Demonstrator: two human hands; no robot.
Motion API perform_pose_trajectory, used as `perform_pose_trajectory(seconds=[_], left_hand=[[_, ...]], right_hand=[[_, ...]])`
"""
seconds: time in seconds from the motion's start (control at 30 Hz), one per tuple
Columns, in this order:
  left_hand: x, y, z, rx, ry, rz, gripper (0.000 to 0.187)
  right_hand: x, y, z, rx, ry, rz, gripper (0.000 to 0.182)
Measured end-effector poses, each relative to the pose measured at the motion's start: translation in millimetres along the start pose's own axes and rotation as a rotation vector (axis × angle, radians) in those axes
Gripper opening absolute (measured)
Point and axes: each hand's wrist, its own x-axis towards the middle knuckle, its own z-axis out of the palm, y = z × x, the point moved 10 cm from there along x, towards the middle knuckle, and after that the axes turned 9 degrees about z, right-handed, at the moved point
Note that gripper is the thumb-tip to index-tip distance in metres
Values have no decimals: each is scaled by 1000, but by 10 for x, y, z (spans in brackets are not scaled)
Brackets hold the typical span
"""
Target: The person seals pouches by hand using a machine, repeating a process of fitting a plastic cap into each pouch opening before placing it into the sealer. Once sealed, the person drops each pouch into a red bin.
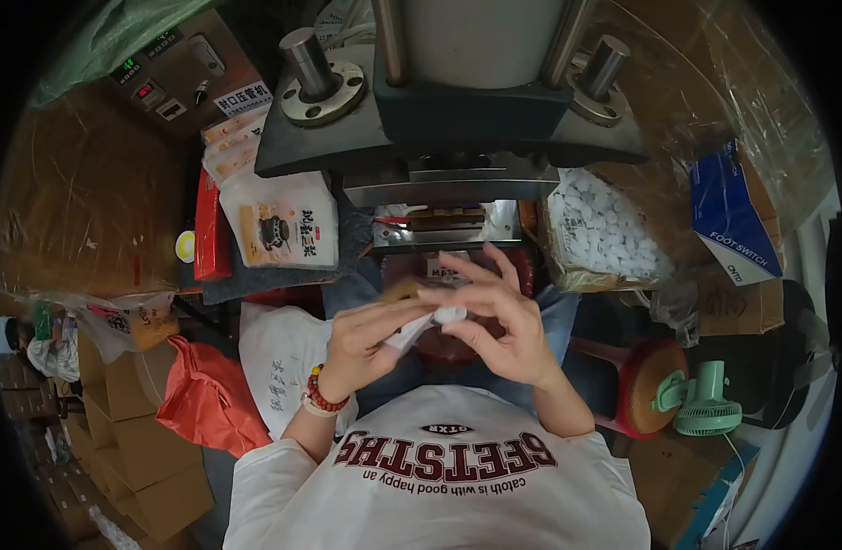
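Observation:
My left hand (361, 339) is closed on a pouch (408, 332), a white one with some brown at its upper edge, seen edge-on above my lap. My right hand (508, 330) has thumb and forefinger around a small white cap (450, 314) at the pouch's corner, the other fingers raised and spread. Whether the cap sits on a spout is hidden by the fingers. Beyond my hands stands a metal press (453, 183) with a lit lower plate. Flat printed pouches (288, 225) lie stacked to its left.
A box of white caps (609, 225) stands right of the press. A control box (178, 78) with red and green displays is at upper left. Around me are a red stool (654, 390), a green fan (709, 403), a red bag (210, 399) and a blue-white carton (737, 215).

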Motion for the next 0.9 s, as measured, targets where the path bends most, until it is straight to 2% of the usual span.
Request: perform_pose_trajectory(seconds=[0.07, 0.1, 0.13, 0.17, 0.2, 0.3, 0.33, 0.4, 0.5, 0.57, 0.6, 0.63, 0.67, 0.7, 0.73, 0.77, 0.8, 0.83, 0.87, 0.9], left_hand=[[-187, -508, 423, -345, -54, -467, 21], [-314, -741, 614, -364, -134, -575, 21], [-293, -833, 715, -364, -134, -573, 21], [-328, -977, 867, -606, -12, -727, 21], [-368, -1074, 997, -850, 113, -879, 22], [-163, -1198, 987, -998, 204, -932, 26], [-131, -1247, 983, -1041, 229, -966, 28], [-90, -1319, 984, -1079, 236, -956, 29], [-101, -1387, 1019, -1111, 175, -974, 30], [-223, -1435, 1024, -977, 28, -1019, 34], [-259, -1453, 934, -973, 35, -1018, 34], [-249, -1514, 587, -658, 63, -880, 43], [-235, -1487, 238, -347, 85, -737, 53], [-119, -1239, -204, 233, 81, -521, 64], [-24, -865, -491, 799, 70, -271, 75], [-200, -934, -637, 800, 70, -272, 75], [-459, -1156, -633, 875, -127, -323, 81], [-705, -1331, -577, 946, -325, -372, 87], [-788, -1304, -564, 916, -314, -321, 67], [-866, -1296, -611, 920, -313, -317, 67]], right_hand=[[-12, 299, -95, -201, 104, 240, 36], [-32, 390, -198, -285, 183, 305, 42], [-95, 498, -358, -201, 275, 375, 43], [-176, 611, -548, -118, 366, 442, 44], [-214, 591, -768, -261, 450, 452, 41], [-251, 607, -1306, -668, 556, 482, 33], [-235, 751, -1367, -667, 553, 484, 33], [-213, 1157, -1277, -851, 424, 501, 30], [-223, 1505, -1156, -764, 324, 596, 29], [-261, 1539, -1151, -817, 317, 593, 31], [-259, 1538, -1181, -884, 321, 583, 34], [-264, 1546, -1200, -882, 318, 577, 34], [-292, 1472, -1271, -865, 411, 532, 29], [-328, 1394, -1326, -846, 503, 489, 24], [-325, 1378, -1329, -845, 502, 489, 24], [-421, 1419, -1472, -750, 625, 621, 19], [-547, 1457, -1579, -649, 743, 752, 16], [-547, 1416, -1573, -647, 739, 751, 16], [-592, 1364, -1615, -592, 817, 762, 16], [-655, 1307, -1646, -535, 897, 775, 17]])
